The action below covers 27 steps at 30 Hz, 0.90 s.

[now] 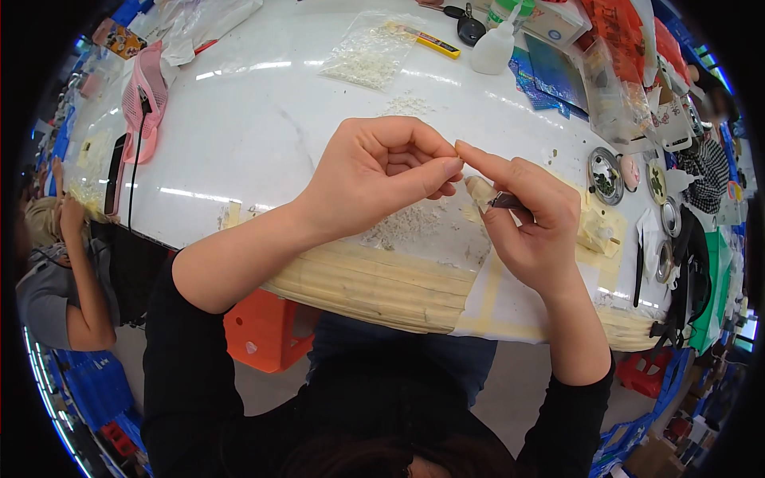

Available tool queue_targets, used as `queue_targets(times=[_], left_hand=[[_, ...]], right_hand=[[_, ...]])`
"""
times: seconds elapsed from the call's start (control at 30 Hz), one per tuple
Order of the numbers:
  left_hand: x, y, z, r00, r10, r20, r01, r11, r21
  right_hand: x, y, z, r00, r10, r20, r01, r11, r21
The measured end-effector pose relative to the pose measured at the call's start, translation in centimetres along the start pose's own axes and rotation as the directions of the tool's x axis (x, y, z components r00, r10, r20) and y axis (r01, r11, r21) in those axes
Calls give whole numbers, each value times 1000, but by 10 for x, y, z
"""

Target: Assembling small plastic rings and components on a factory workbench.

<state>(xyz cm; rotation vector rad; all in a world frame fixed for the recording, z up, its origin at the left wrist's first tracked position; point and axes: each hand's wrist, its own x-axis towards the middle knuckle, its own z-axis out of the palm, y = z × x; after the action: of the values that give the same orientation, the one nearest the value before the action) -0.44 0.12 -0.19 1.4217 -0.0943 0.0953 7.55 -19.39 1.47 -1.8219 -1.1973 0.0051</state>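
Note:
My left hand (386, 166) is raised over the table with thumb and forefinger pinched together. Whatever is between those fingertips is too small to make out. The forefinger of my right hand (538, 209) reaches to the same spot and meets the left fingertips. Against my right palm and thumb lies a small dark tool (511, 204), its kind mostly hidden by the fingers. A pale covering (480, 191) shows on a right fingertip. Below the hands, many tiny whitish pieces (402, 226) lie scattered on the white table (263, 103).
Layers of yellowish tape (374, 287) line the near edge. Farther off lie a clear bag of whitish pieces (366, 60), a yellow cutter (438, 45) and a white squeeze bottle (492, 49). Round metal dishes (606, 177) stand right; another person (68, 271) sits left.

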Motion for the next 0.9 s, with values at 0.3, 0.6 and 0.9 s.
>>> queue_targets(times=[0.3, 0.6, 0.9], left_hand=[[-1, -1, 0, 989, 149, -8, -145, 972, 182], [2, -1, 1, 899, 421, 119, -421, 757, 500], [5, 0, 0, 825, 531, 195, -520, 577, 630]], right_hand=[[-1, 2, 5, 999, 18, -49, -18, 1000, 15], [0, 5, 2, 1000, 15, -25, -23, 928, -373], [-1, 0, 2, 998, 63, 1, -57, 913, -405]])
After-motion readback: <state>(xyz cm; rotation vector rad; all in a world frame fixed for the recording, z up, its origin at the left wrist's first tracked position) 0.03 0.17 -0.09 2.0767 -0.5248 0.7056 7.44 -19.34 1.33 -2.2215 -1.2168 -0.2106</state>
